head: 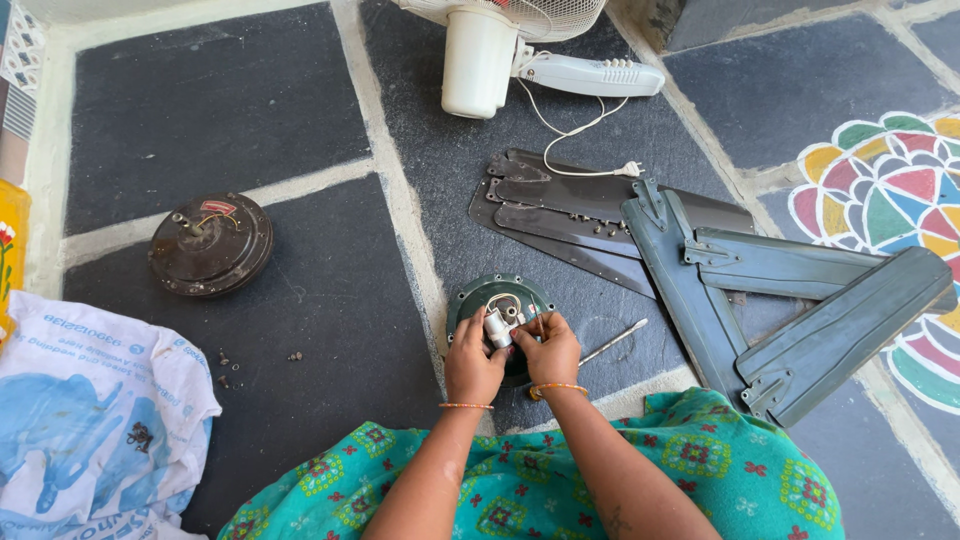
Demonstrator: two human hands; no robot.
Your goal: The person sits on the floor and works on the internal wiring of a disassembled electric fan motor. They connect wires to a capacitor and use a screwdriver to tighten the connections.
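A round green fan motor housing (480,293) lies on the dark stone floor in front of me, with wires looping on top. My left hand (470,358) rests on its near left side and pinches a small silver cylindrical part (498,327). Close beside it, my right hand (549,350) has its fingers closed on a thin tool or wire over the housing; which one I cannot tell. Both wrists wear thin bangles. The hands hide the near half of the housing.
A brown fan motor (210,243) sits at the left. Dark blades (580,215) and grey-green blades (790,300) lie to the right. A screwdriver (612,342), small screws (225,365), a white table fan (500,45) with its cord, and a printed sack (90,410) surround me.
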